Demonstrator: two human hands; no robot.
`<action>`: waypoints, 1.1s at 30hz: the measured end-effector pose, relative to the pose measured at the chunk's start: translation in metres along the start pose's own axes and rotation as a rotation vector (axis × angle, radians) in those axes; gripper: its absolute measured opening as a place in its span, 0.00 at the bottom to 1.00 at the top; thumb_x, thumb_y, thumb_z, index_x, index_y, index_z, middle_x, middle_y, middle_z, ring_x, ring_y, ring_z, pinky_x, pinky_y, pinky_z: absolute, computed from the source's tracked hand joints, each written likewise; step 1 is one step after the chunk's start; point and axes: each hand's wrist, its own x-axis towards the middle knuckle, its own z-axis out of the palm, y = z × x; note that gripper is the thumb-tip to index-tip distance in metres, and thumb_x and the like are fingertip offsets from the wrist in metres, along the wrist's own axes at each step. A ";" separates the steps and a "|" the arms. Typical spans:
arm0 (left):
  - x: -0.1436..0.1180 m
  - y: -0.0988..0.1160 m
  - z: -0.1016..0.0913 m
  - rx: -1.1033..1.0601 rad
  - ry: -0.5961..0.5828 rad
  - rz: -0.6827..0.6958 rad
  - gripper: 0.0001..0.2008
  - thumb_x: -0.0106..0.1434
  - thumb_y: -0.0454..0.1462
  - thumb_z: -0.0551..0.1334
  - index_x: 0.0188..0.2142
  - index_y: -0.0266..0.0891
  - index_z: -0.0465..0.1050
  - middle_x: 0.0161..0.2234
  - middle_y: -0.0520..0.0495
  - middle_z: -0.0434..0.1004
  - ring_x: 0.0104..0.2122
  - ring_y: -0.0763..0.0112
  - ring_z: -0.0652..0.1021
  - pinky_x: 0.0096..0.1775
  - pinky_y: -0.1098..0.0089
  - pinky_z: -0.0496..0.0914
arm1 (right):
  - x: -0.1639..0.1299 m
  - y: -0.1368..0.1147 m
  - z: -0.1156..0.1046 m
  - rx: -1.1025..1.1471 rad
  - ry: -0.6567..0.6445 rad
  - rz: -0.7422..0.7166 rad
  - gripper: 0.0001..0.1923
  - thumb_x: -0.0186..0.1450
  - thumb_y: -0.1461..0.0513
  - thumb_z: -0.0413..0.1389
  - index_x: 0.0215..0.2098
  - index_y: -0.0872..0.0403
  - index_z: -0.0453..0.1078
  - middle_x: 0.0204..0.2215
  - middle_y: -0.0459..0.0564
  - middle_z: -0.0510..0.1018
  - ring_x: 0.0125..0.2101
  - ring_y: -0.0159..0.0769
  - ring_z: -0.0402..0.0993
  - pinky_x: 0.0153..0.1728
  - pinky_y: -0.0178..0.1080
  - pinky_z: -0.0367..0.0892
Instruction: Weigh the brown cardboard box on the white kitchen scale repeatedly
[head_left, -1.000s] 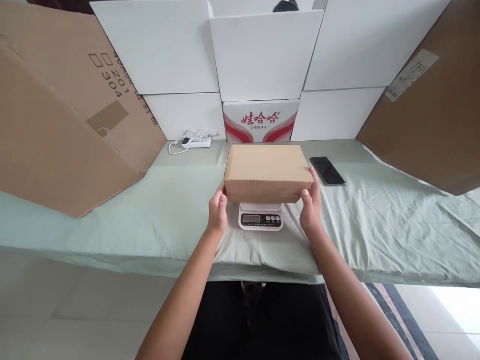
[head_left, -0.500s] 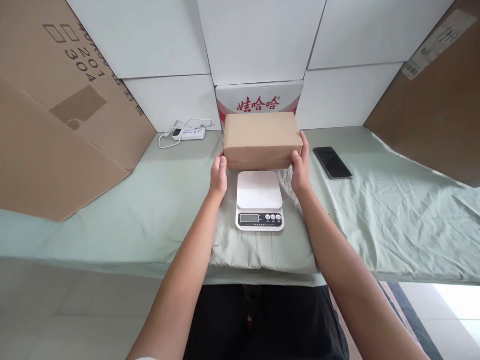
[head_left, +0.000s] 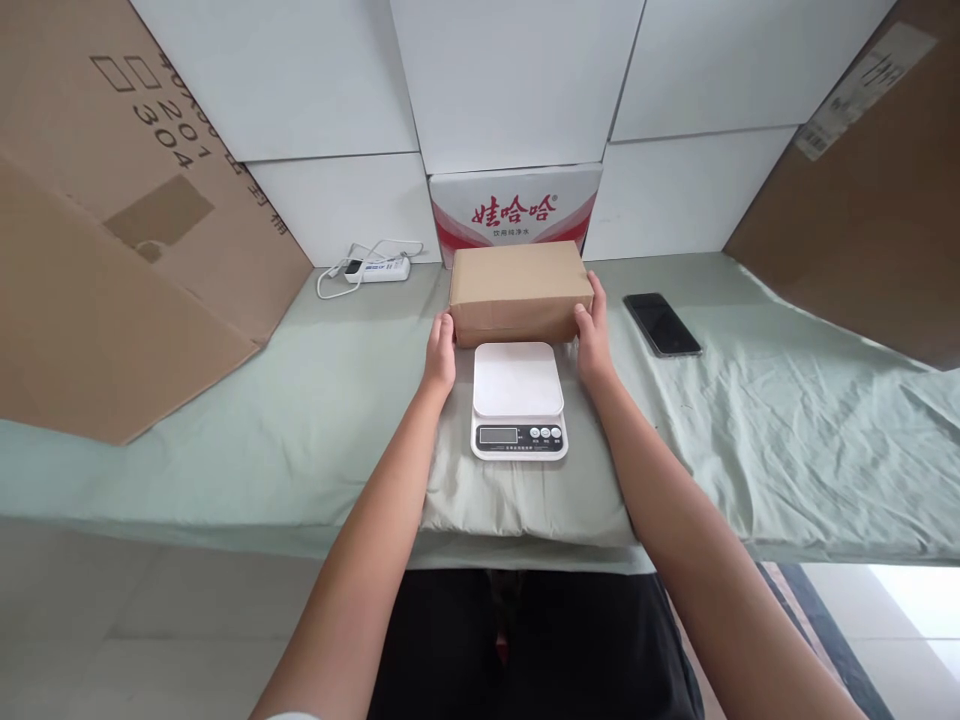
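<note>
Brown cardboard box [head_left: 517, 290], closed, plain top, sits on the pale green cloth [head_left: 750, 440] beyond the kitchen scale [head_left: 519, 400], at the scale's 12 o'clock. Near long edge of the box lies just behind the scale's white platform; whether they touch cannot be told. Box looks level, long side across the view.

Left hand [head_left: 439, 352] at the box's 9 o'clock end, fingers [head_left: 444, 326] upright against the left short face, thumb toward the near corner. Right hand [head_left: 592, 330] at the box's 3 o'clock end, fingers curled round the right short face and reaching up to its top edge. The two hands are set apart with the box pressed between them, one on each end. Both forearms run in from 6 o'clock, passing either side of the scale without touching it.

Scale: white platform bare, display and three buttons on the near edge, display reading too small to make out.

Surroundings: black phone [head_left: 662, 324] face up on the cloth at the box's 3 o'clock, beyond the right hand, apart from it. White power strip [head_left: 379, 268] with coiled cord at the box's 10 o'clock, against the back wall of white panels [head_left: 300, 90]. Red-and-white printed carton [head_left: 516, 212] directly behind the box at 12 o'clock. Large brown cardboard sheet [head_left: 112, 250] leaning at far 9 o'clock; another brown sheet [head_left: 862, 200] leaning at far 3 o'clock.
</note>
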 end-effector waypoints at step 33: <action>0.003 0.002 -0.004 0.038 -0.019 -0.037 0.47 0.70 0.75 0.58 0.67 0.45 0.82 0.75 0.37 0.79 0.80 0.43 0.73 0.80 0.48 0.67 | -0.001 0.015 -0.004 0.032 0.023 0.123 0.54 0.71 0.34 0.56 0.86 0.45 0.51 0.82 0.58 0.67 0.80 0.57 0.65 0.82 0.68 0.61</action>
